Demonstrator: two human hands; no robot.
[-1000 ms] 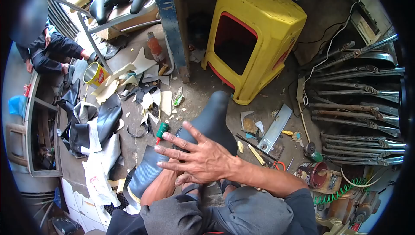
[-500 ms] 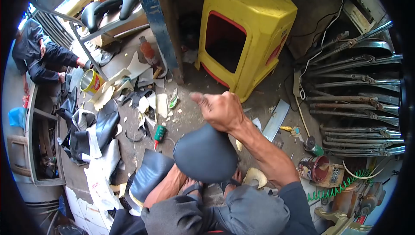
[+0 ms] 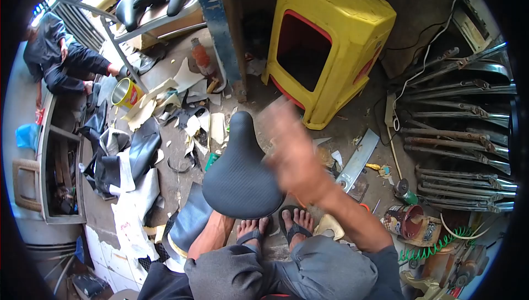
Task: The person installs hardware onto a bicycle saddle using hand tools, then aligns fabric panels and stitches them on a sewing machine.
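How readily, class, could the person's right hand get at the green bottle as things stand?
Probably not directly: in this view the black saddle lies between the right hand and the green bottle, partly covering it.

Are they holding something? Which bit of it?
The black saddle, apparently from underneath near its wide back end, by the left hand, which it hides. The blurred right hand is beside it; touching cannot be told.

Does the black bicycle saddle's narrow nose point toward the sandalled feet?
No, the saddle has its nose pointing away, its wide rear nearest the feet.
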